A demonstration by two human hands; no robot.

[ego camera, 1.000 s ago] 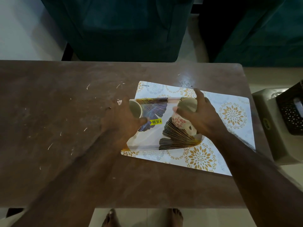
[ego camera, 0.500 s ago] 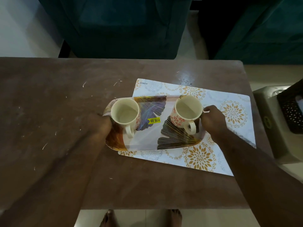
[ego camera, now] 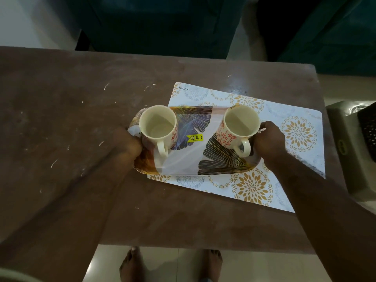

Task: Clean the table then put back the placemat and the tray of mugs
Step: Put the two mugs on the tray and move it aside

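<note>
A leaf-patterned tray with a yellow price sticker carries two cream mugs with red flowers, one at its left end and one at its right end. My left hand grips the tray's left edge and my right hand grips its right edge. The tray sits over the left part of a white placemat with gold and grey medallions, and overhangs its left side. The brown table is strewn with small white crumbs and streaks.
Dark teal chairs stand behind the table's far edge. A grey bin with a black perforated basket is right of the table. My bare feet show on the tiled floor below the near edge.
My hands moved from the mugs out to the two ends of the tray and closed on it. The tray now looks nearer and shifted a little left over the placemat.
</note>
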